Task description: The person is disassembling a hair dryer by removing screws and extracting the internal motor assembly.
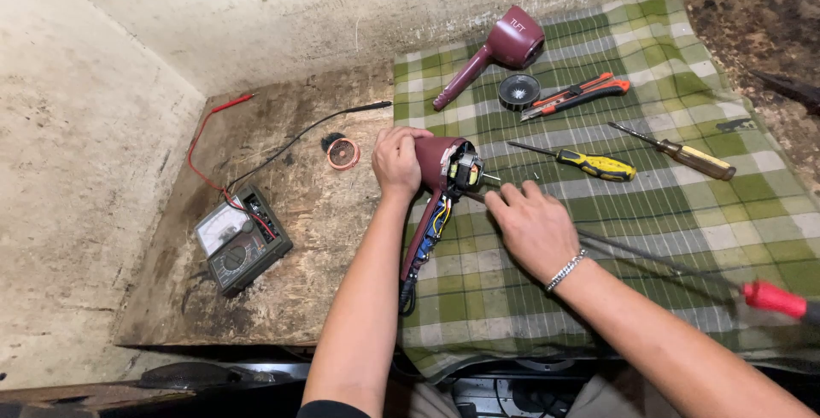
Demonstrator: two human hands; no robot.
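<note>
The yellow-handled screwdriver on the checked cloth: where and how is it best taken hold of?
Probably by the yellow-and-black handle of the yellow-handled screwdriver, coming from above. It lies flat on the checked cloth, its thin shaft pointing left toward the opened hair dryer; the thick handle at the right end lies apart from the brown-handled screwdriver, leaving finger room on both sides.

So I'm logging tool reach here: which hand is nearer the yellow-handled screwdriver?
Right. The right hand lies on the checked cloth just below-left of the yellow-handled screwdriver. The left hand grips the opened maroon hair dryer, farther left.
</note>
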